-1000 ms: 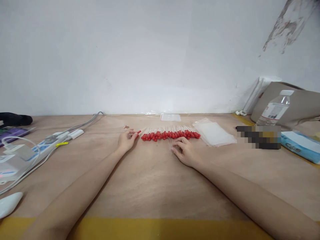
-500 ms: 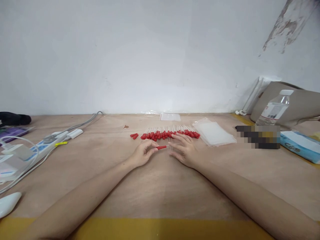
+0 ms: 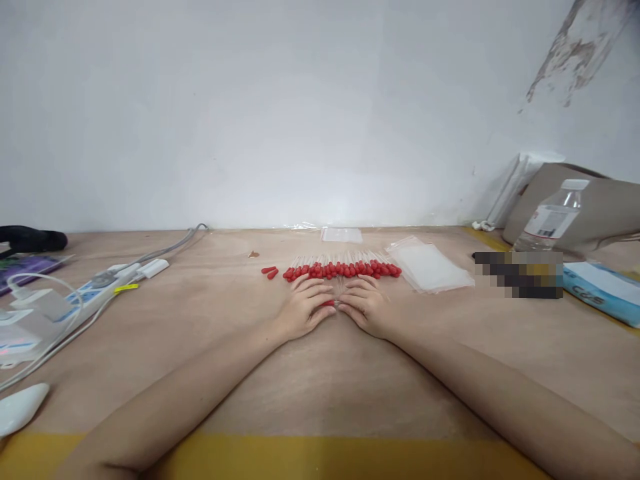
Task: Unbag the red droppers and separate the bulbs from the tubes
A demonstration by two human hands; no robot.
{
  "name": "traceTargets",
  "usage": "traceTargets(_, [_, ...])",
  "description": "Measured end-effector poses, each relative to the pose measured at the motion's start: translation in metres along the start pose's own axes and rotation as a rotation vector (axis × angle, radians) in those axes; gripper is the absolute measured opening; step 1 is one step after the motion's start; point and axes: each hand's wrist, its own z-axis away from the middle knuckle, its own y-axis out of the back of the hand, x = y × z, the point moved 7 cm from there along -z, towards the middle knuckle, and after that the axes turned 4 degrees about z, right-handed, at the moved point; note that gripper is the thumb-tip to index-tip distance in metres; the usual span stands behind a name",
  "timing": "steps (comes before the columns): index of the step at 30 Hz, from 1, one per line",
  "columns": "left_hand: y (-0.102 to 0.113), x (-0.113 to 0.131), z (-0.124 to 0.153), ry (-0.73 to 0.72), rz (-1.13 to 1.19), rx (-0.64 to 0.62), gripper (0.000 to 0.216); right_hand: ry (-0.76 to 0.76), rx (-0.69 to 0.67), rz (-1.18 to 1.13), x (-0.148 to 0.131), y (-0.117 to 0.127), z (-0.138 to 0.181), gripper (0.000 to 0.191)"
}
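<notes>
A row of clear droppers with red rubber bulbs lies across the wooden table, bulbs toward me. Two loose red bulbs lie just left of the row. My left hand rests just in front of the row with its fingers curled round one red bulb, only a sliver of which shows. My right hand sits fingertip to fingertip with it, pinched on the clear tube end of the same dropper. Both wrists lie on the table.
Clear plastic bags lie right of the row, a smaller bag behind it by the wall. A water bottle, cardboard box and blue pack stand at right. A power strip with cables and a white object lie at left.
My left hand left two loose bulbs at the row's left end, carried one red bulb to the middle and met my right hand, which stayed nearly still.
</notes>
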Motion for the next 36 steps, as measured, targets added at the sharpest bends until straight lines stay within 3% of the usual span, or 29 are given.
traceTargets(3, [-0.005, 0.004, -0.003, -0.026, -0.046, 0.019, 0.021, 0.021, 0.016, 0.016, -0.003, 0.001, 0.000, 0.017])
traceTargets(10, [-0.001, 0.013, -0.002, -0.041, -0.084, -0.069, 0.024, 0.131, 0.073, 0.057, -0.018, 0.012, -0.002, 0.015])
traceTargets(25, [0.001, 0.011, 0.006, 0.029, 0.111, -0.213, 0.032, 0.386, 0.129, 0.204, -0.039, 0.020, 0.007, 0.017])
traceTargets(36, [0.000, 0.010, 0.008, 0.036, 0.185, -0.253, 0.034, 0.431, 0.178, 0.177, -0.042, 0.024, 0.008, 0.017])
